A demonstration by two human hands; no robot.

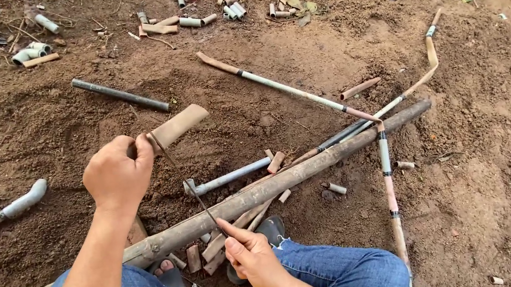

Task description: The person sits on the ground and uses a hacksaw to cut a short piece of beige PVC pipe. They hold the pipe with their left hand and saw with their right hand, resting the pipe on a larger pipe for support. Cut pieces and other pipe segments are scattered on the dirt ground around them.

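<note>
Two hands grip one thin dark blade: the left hand (pixel 117 176) is fisted tight around its upper end by the tan handle (pixel 177 126), the right hand (pixel 254 258) pinches its lower tip. The blade (pixel 183 181) slants across the long bamboo pole (pixel 225 209) lying on the soil ground (pixel 486 149). It could slip sideways toward the right fingers, since the round pole can roll.

bare forearms | ripped blue jeans (pixel 329 274) | dark sandals (pixel 273 228)
</note>
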